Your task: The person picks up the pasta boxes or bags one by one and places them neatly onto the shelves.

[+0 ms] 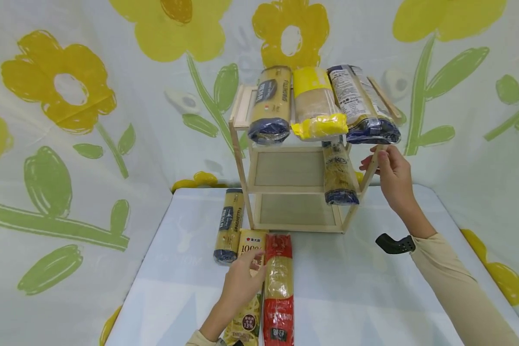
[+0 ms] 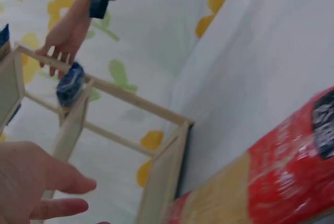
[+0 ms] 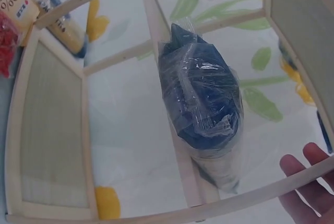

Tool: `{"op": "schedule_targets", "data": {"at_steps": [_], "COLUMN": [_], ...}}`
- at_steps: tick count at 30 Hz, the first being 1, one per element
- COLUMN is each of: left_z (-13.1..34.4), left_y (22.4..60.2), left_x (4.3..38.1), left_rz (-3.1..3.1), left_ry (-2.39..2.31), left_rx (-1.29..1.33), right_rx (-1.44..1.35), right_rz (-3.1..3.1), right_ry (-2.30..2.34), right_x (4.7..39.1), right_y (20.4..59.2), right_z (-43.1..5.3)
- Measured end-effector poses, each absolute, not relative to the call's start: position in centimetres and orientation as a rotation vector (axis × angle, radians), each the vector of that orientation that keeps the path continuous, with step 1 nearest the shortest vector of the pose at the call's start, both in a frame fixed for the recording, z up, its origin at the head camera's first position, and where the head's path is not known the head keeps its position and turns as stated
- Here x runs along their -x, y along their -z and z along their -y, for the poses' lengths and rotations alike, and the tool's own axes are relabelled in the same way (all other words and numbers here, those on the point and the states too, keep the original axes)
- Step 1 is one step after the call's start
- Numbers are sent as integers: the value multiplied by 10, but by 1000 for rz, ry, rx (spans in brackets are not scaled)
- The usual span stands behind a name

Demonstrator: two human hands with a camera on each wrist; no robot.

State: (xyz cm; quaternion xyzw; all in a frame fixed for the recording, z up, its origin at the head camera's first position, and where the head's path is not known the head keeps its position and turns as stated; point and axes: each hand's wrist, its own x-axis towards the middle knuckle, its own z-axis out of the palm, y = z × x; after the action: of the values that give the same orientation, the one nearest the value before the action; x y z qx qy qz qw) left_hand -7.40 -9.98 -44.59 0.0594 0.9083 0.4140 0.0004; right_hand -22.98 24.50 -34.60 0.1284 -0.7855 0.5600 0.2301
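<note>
A three-tier wooden rack [image 1: 291, 228] stands at the back of the table. My right hand [image 1: 395, 173] holds its right front post, fingers passing behind it, below the top tier. A pasta packet with a blue end [image 3: 201, 98] lies on the middle tier at the right, poking out past the front. My left hand [image 1: 242, 281] is over a yellow noodle packet [image 1: 246, 324], fingers loosely apart and holding nothing. A red-ended noodle packet [image 1: 278, 276] lies just right of that hand. Whether the left hand touches the yellow packet is hard to tell.
On the top tier sit a spaghetti packet [image 1: 271, 103], a yellow-ended packet [image 1: 317, 103] and a blue-white packet [image 1: 359, 101]. Another spaghetti packet [image 1: 230, 226] lies on the table [image 1: 328, 283], left of the rack. Flower-printed cloth [image 1: 151, 120] hangs behind.
</note>
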Motion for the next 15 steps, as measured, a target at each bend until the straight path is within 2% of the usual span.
{"op": "schedule_targets", "data": {"at_steps": [15], "left_z": [71], "left_y": [497], "left_x": [41], "left_rz": [-2765], "left_ry": [-890], "left_rx": [-193], "right_rx": [-329], "right_rz": [2157], "right_ry": [-1516], "right_x": [231], "right_y": [347], "right_z": [-243]}}
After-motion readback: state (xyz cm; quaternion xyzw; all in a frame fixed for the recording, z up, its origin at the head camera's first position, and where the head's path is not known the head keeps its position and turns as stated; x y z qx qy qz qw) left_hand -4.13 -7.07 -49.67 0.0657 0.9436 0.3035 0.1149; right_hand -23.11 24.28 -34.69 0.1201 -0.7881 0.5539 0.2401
